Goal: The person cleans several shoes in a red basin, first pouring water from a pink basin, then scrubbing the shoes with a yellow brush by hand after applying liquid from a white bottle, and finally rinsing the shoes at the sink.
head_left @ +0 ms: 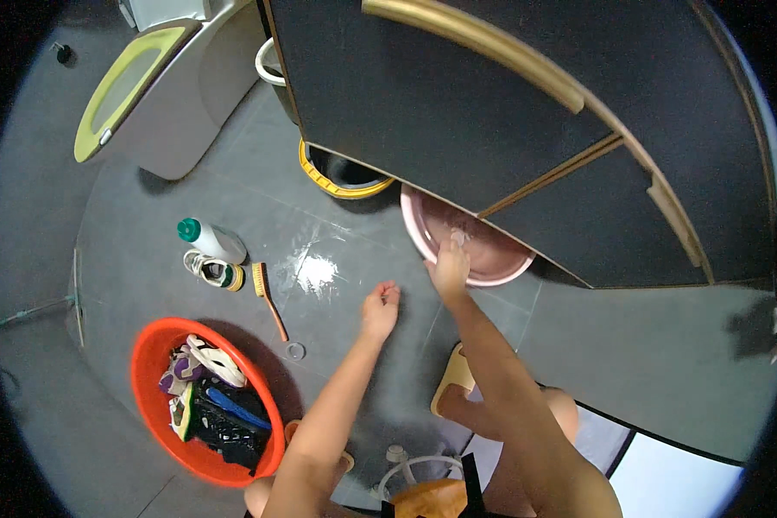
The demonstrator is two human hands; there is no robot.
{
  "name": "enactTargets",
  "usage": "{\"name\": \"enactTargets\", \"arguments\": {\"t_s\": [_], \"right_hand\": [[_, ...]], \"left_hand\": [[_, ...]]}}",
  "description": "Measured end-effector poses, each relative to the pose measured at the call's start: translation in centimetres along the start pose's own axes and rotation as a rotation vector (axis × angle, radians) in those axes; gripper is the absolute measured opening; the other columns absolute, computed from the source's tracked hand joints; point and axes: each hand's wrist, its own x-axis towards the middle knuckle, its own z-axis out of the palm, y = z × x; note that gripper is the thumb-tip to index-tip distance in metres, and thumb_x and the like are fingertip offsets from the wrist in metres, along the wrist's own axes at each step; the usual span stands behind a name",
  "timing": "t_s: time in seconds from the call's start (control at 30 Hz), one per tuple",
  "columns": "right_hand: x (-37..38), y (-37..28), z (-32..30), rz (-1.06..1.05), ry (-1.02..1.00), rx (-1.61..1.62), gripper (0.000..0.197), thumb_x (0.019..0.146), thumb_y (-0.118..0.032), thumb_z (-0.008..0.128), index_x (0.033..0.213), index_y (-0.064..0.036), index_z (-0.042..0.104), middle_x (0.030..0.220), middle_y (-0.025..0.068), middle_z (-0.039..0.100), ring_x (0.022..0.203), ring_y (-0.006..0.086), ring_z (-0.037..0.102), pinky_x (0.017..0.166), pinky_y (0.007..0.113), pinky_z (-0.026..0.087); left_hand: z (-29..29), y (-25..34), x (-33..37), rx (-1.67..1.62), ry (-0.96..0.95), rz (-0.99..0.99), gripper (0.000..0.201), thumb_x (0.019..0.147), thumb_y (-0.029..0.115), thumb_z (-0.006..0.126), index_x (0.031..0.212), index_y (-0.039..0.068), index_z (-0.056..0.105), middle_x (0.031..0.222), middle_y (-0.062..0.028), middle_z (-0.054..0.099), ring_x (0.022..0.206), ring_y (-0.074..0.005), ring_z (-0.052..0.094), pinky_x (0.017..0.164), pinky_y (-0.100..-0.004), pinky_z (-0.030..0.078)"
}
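The right hand [451,271], its grip unclear, reaches into the pink basin [498,255], left hand [379,312] loosely open; careful lifting seems needed next.

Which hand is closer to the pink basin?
Right. The right hand reaches over the pink basin; the left hand is outside, apart from it, off to its left.

Shoes [218,361] in tub [144,393], basin [496,250] right of brush [269,301]
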Motion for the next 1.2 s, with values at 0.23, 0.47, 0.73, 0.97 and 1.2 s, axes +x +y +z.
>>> {"name": "enactTargets", "arguments": {"t_s": [0.23,0.47,0.73,0.97,1.2], "right_hand": [[-7.8,-1.2,-9.5,-0.227,0.076,0.187,0.029,0.065,-0.014,0.060,0.093,-0.0049,0.053,0.083,0.0122,0.053,0.078,0.0307,0.051,0.068,0.043,0.039],[-16.7,-9.7,-25.3,-0.517,-0.286,0.327,0.043,0.071,-0.031,0.058,0.107,-0.0076,0.050,0.104,0.0082,0.051,0.101,0.0255,0.044,0.090,0.047,0.028],[-18.9,-18.9,-43.6,0.004,0.166,0.303,0.064,0.072,-0.031,0.059,0.122,-0.0012,0.032,0.123,0.0201,0.034,0.114,0.0327,0.033,0.096,0.045,0.023],[-13.2,-25.1,-50.7,0.192,0.184,1.201,0.074,0.073,-0.011,0.055,0.130,0.0005,0.007,0.124,0.0246,0.031,0.115,0.0333,0.033,0.094,0.035,0.028],[-3.8,-18.2,-62.9,0.425,0.290,1.154,0.073,0.073,0.000,0.045,0.133,-0.0100,0.004,0.102,0.0134,0.052,0.088,0.0209,0.052,0.074,0.028,0.042]], "left_hand": [[0.9,10.9,-3.3,-0.329,-0.048,-0.515,0.071,0.071,0.037,0.061,0.124,0.001,0.031,0.075,-0.0094,0.054,0.050,-0.0147,0.050,0.041,-0.0241,0.043],[-9.2,17.0,-15.4,-0.154,0.179,-0.589,0.045,0.066,0.005,0.051,0.109,0.002,0.042,0.067,-0.0125,0.056,0.043,-0.0193,0.055,0.033,-0.0284,0.045],[-30.4,30.0,-27.6,-0.217,0.363,-0.094,0.034,0.068,0.001,0.047,0.102,0.002,0.048,0.085,-0.0101,0.056,0.060,-0.0138,0.054,0.045,-0.0263,0.043],[-35.8,45.6,-28.0,-0.405,0.334,0.154,0.045,0.071,0.001,0.046,0.115,0.004,0.041,0.078,-0.0053,0.055,0.055,-0.0112,0.051,0.048,-0.0206,0.042],[-27.6,60.9,-23.0,-0.079,0.161,0.385,0.060,0.072,0.006,0.048,0.127,0.004,0.025,0.078,-0.0128,0.056,0.048,-0.0166,0.052,0.042,-0.0264,0.043]]}}
